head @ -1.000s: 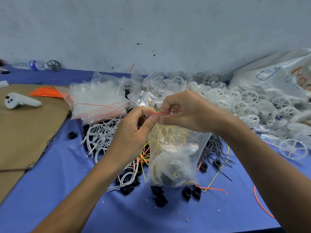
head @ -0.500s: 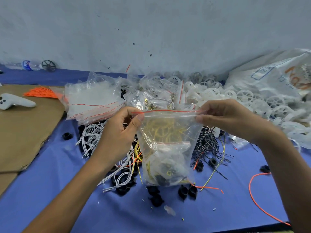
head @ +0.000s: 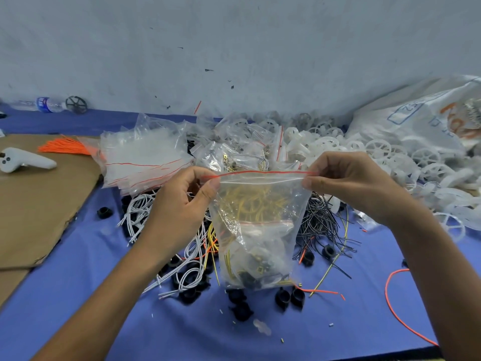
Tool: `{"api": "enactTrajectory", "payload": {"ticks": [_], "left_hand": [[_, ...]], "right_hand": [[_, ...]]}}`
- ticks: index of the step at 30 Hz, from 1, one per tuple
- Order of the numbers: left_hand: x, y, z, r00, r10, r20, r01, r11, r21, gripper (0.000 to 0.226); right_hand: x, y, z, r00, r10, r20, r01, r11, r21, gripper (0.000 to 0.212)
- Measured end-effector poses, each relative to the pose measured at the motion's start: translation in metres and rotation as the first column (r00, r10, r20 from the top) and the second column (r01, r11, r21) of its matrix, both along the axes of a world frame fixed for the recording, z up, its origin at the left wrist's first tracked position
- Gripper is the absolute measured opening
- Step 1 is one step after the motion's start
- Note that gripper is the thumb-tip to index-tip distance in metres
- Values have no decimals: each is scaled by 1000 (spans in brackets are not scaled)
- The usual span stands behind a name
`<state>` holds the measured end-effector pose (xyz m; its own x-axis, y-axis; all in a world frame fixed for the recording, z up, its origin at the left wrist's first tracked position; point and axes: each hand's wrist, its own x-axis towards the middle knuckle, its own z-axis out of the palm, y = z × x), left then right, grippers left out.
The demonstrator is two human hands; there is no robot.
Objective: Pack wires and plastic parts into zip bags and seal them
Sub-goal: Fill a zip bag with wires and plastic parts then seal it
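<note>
At frame centre we note the left hand (head: 179,209) and right hand (head: 348,186) pinching opposite top corners of the filled zip bag (head: 257,230).

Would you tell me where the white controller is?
In the head view, the white controller lies far left on the brown cardboard, beside the orange wire bundle.

I see the clear zip bag (head: 256,225) hanging upright, its red-lined top edge stretched level, its bottom resting on the blue tabletop (head: 78,308) near the middle. Inside it I see yellow wires (head: 250,204), a smaller sealed bag and dark plastic parts (head: 250,278) at the bottom.
</note>
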<state>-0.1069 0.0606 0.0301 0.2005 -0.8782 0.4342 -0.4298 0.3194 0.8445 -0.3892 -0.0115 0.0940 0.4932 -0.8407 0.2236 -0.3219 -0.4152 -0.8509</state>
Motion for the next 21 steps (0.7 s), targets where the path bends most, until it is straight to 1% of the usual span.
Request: {"api": "enactTrajectory", "payload": {"ticks": [1, 2, 3, 4, 6, 8, 9, 10, 14, 18, 21], "left_hand": [[-2, 1, 4, 993, 65, 96, -62, 998, -33, 5], [-7, 1, 10, 968, 128, 216, -112, 990, -87, 12], [-15, 2, 18, 923, 176, 342, -132, 980, -146, 22], [-26, 1, 28, 868, 194, 457, -116, 975, -191, 30], [-51, -4, 46, 770, 143, 622, -14, 978, -208, 36], [-75, -13, 58, 699, 71, 711, 64, 985, -161, 32], [-84, -18, 62, 682, 45, 730, 80, 988, -136, 28], [-90, -23, 64, 682, 24, 731, 87, 990, -114, 23], [-95, -34, 69, 734, -26, 679, 99, 993, -69, 11], [-95, -34, 70, 750, -68, 658, 108, 994, -20, 11], [-93, -35, 68, 746, -81, 661, 104, 995, 5, 14]], "right_hand": [[1, 1, 0, 1000, -12, -18, 12, 1000, -15, 14], [1, 1, 0, 999, -23, -35, 22, 999, -27, 13], [2, 1, 0, 998, -31, -48, 29, 999, -35, 11], [3, 1, 0, 998, -36, -57, 33, 999, -40, 9], [4, 2, 2, 997, -25, -67, 22, 999, -46, 6], [3, 4, 3, 997, 5, -75, -8, 999, -46, 4], [2, 5, 4, 997, 16, -78, -20, 999, -49, 4], [1, 6, 4, 997, 20, -79, -25, 998, -56, 4], [-1, 9, 2, 999, -20, -45, 16, 997, -81, 9], [0, 9, -1, 996, -69, -48, 63, 991, -120, 19], [0, 10, -2, 996, -75, -53, 68, 989, -132, 25]]}}
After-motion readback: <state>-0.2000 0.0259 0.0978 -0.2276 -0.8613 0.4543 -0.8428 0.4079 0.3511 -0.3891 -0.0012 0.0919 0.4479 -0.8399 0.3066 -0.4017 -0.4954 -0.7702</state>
